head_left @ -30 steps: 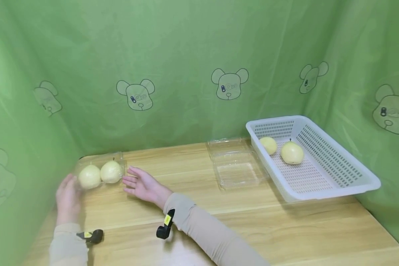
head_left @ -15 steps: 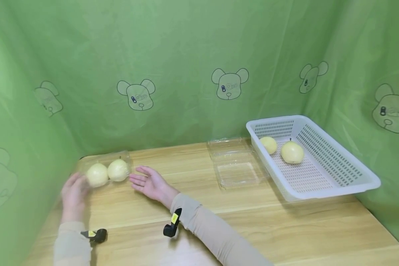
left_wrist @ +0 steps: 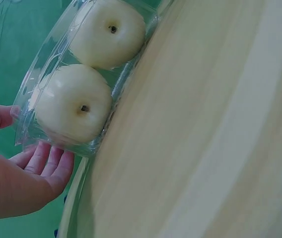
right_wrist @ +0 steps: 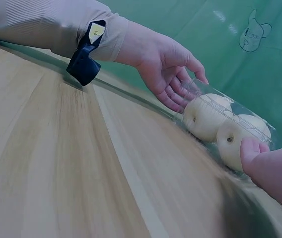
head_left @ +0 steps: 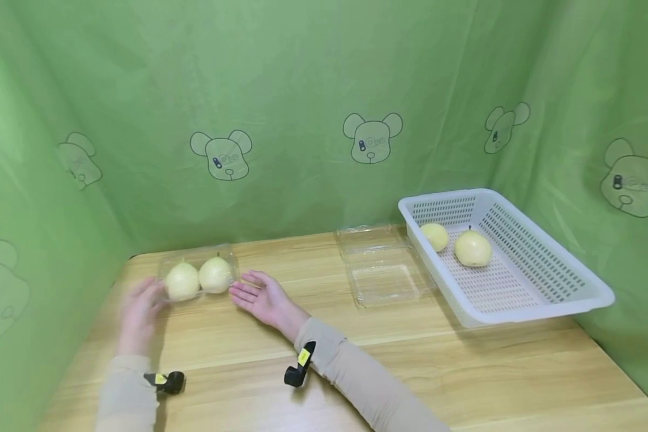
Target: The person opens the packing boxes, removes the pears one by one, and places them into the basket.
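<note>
A clear plastic clamshell box [head_left: 194,257] with two pale yellow pears [head_left: 182,282] inside lies at the left of the table. My left hand [head_left: 142,312] is at its left end; in the left wrist view the thumb and extended fingers [left_wrist: 39,157] touch that end wall. My right hand [head_left: 267,300] is beside the right end with its fingers straight, palm facing the box. In the right wrist view, both hands flank the box, the right hand [right_wrist: 272,166] nearest the camera. Whether the right fingertips touch the plastic cannot be told.
A second clamshell box [head_left: 386,282] stands open with nothing in it, beside the white perforated basket [head_left: 561,255]. Two more pears [head_left: 473,248] sit in that basket. Green curtains [head_left: 297,180] enclose the wooden table [head_left: 410,372] at the back and sides.
The box with the pears has slid to the right along the table, with both hands moving right alongside it. The basket and the second box have stayed in place.
</note>
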The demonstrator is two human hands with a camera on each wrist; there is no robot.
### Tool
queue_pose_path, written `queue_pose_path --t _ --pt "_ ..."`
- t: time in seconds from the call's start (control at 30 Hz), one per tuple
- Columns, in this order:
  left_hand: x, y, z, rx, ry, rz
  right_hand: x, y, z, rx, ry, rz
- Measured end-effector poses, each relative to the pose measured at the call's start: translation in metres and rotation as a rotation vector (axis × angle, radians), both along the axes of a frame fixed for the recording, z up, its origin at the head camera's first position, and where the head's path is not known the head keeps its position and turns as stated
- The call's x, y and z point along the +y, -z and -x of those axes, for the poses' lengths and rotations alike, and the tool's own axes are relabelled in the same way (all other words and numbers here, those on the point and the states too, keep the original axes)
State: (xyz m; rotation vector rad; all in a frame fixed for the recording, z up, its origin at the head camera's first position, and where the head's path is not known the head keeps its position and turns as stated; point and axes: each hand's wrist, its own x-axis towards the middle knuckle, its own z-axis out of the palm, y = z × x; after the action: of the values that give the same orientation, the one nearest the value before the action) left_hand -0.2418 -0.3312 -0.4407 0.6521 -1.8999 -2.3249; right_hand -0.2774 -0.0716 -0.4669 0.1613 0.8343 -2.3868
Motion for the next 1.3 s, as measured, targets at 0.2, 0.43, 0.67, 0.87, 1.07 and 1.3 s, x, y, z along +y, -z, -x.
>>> queue_pose_path --t 0.2,0.43,0.67,0.87,1.07,1.3 --pt "0.017 -0.001 0.004 -0.026 0.068 0.049 0.016 0.003 -0.001 -0.021 0.033 -0.008" --pt "0.033 0.0 0.007 -0.026 0.13 0.052 0.035 0.005 -0.005 -0.035 0.063 -0.003" --pt "0.05 0.003 0.009 -0.027 0.159 0.066 0.056 0.01 -0.01 -0.052 0.059 -0.015" --pt "0.069 0.005 0.012 -0.003 0.178 0.06 0.076 0.01 -0.014 -0.042 0.067 -0.032" --pt "0.087 0.006 0.011 0.014 0.213 0.069 0.095 0.009 -0.02 -0.054 0.108 -0.044" --pt "0.104 0.004 0.01 0.015 0.261 0.083 0.111 0.009 -0.03 -0.047 0.159 -0.086"
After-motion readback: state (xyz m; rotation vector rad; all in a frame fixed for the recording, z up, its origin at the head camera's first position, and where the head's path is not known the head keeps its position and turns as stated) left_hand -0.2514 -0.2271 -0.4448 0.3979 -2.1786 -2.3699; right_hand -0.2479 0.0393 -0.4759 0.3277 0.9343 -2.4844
